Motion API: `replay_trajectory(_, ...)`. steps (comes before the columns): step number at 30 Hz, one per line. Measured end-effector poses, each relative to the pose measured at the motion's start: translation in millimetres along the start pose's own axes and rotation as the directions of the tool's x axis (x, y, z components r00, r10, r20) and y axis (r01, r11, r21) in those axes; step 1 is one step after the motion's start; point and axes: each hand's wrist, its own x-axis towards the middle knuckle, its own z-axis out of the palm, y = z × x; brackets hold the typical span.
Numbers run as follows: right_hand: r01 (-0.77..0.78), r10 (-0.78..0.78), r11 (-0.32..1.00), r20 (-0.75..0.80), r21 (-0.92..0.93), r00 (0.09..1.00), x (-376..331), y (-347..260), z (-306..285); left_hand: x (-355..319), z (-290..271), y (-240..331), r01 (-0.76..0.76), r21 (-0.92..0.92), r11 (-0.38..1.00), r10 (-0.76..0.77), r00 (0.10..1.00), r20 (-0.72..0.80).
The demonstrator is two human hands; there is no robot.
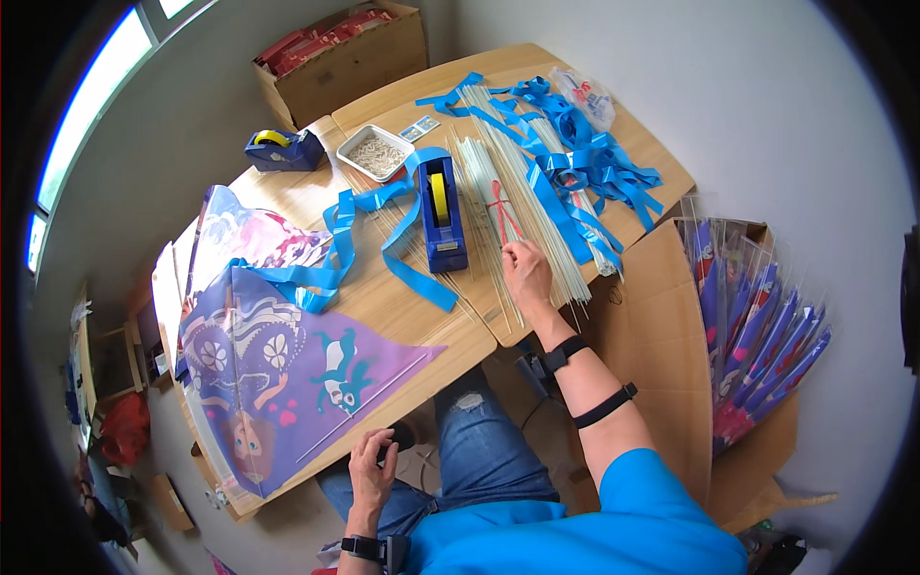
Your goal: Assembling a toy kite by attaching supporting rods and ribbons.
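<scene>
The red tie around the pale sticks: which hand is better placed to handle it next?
The right hand, most likely: it is at the near ends of the red tie. The left hand is down by the jeans, off the table, away from the pale sticks.

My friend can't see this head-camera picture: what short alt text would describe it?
A person's right hand pinches a red tie on a bundle of thin pale sticks on a wooden table; the left hand is beside the table's near edge. Also on the table are blue ribbons, two blue tape dispensers and a purple printed sheet.
</scene>
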Motion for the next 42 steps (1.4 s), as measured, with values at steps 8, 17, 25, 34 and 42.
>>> replay_trajectory(8, -0.029, 0.127, 0.908, 0.210, -0.417, 0.969, 1.3, 0.6, 47.4, -8.6, 10.7, 13.4, -0.013, 0.011, 1.000, 0.011, 0.984, 0.180)
replay_trajectory(17, -0.210, 0.232, 0.967, 0.167, -0.141, 0.958, -14.1, 5.4, 18.8, -14.6, 12.3, 16.9, -0.023, -0.091, 0.996, 0.034, 0.992, 0.124)
replay_trajectory(25, -0.505, 0.203, 0.634, 0.504, 0.585, 0.839, -70.0, -28.7, -42.5, 1.7, 54.4, 41.0, 0.319, -0.516, 0.795, -0.135, 0.922, 0.362)
replay_trajectory(34, -0.612, 0.208, 0.582, 0.629, 0.536, 0.749, -204.7, -72.6, -83.8, -17.1, 102.0, 72.4, 0.583, -0.672, 0.456, -0.178, 0.800, 0.573)
replay_trajectory(42, -0.579, 0.184, 0.628, 0.623, 0.520, 0.760, -186.6, -72.2, -69.1, -4.4, 109.3, 74.1, 0.508, -0.722, 0.471, -0.226, 0.860, 0.457)
